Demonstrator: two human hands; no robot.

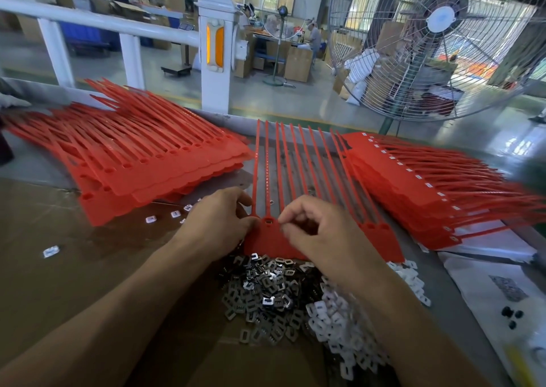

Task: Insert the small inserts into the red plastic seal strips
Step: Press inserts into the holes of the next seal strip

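Observation:
A red sheet of joined seal strips point(267, 240) lies flat in front of me, its thin tails pointing away. My left hand point(218, 221) grips the sheet's left edge by the sockets. My right hand point(319, 233) hovers over the socket row with fingers curled, thumb and forefinger pinched beside an open socket point(269, 220); whatever they pinch is too small to make out. A heap of small metal inserts point(266, 292) lies just below the sheet, with white plastic inserts point(334, 324) to its right.
A stack of red strip sheets point(141, 162) lies at the left, another stack with white inserts fitted point(419, 185) at the right. Stray inserts point(51, 251) dot the brown cardboard. A big floor fan point(437, 32) stands beyond the table. White paper point(487, 283) lies right.

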